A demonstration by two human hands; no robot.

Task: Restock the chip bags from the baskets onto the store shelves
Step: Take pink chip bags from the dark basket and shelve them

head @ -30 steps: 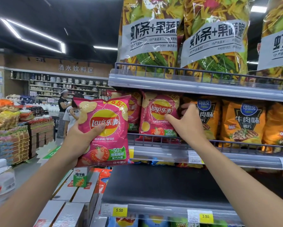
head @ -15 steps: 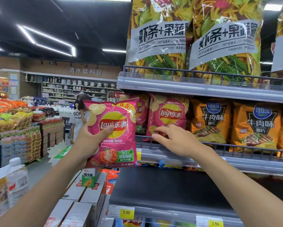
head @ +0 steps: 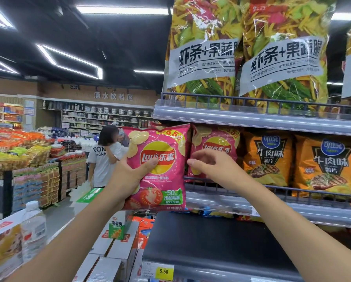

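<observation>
Head view: the left hand (head: 130, 176) grips a pink glossy foil chip bag (head: 164, 143) by its lower left side. The thumb is pressed across the front just under the red-and-yellow logo and the fingers are wrapped behind. The bag stands upright with its printed face toward the wearer, probably so it goes onto the shelf label-out like its neighbours.

The right hand (head: 211, 165) hangs just right of the held bag's edge with thumb and fingers loosely curled, gripping nothing I can make out. Directly behind it a second pink chip bag (head: 217, 143) already stands on the grey metal shelf (head: 221, 202). The hand seems placed either to steady that bag or to take the free edge of the one being carried; which, I cannot tell.

Further right of that hand are orange chip bags (head: 268, 157), leaning against the shelf's wire rail. Above both hands, large clear snack bags (head: 207, 58) fill the upper tier. Well below the hands, a yellow price tag (head: 163, 271) reads 5.50.

The held bag looks puffed and air-filled. It is bright pink with pale chips printed near the top, a sliced tomato at the bottom and a green panel marked -50%. Its foil is smooth and creases only where the thumb digs in. It will likely crush if squeezed, so a light grip suits it. No basket is in sight.
</observation>
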